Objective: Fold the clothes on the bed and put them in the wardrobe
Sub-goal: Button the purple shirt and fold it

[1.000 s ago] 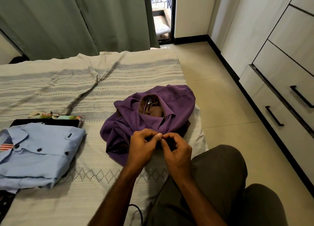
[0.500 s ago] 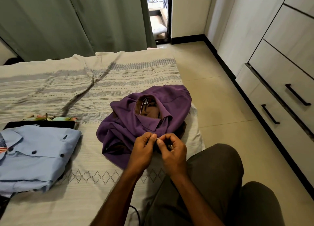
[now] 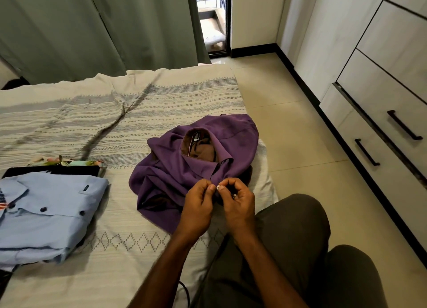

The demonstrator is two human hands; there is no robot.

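Purple shirt [image 3: 196,169], crumpled on the bed [image 3: 115,250] right of the folded blue shirt [image 3: 48,213]: front edge pinched by left hand [image 3: 196,206] and right hand [image 3: 238,203]; button best fastened before folding.

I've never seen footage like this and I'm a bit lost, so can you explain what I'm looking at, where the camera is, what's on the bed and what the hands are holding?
There is no machine here. The camera sits on a person's head and looks forward and down, so you see that person's own arms and knees. The left hand and right hand meet at the front edge of a crumpled purple shirt, pinching it at a small pale button. The shirt lies on a bed with a patterned cover. To the left rests a folded light blue shirt, with a dark folded garment behind it. On the right stand the wardrobe drawers, shut.
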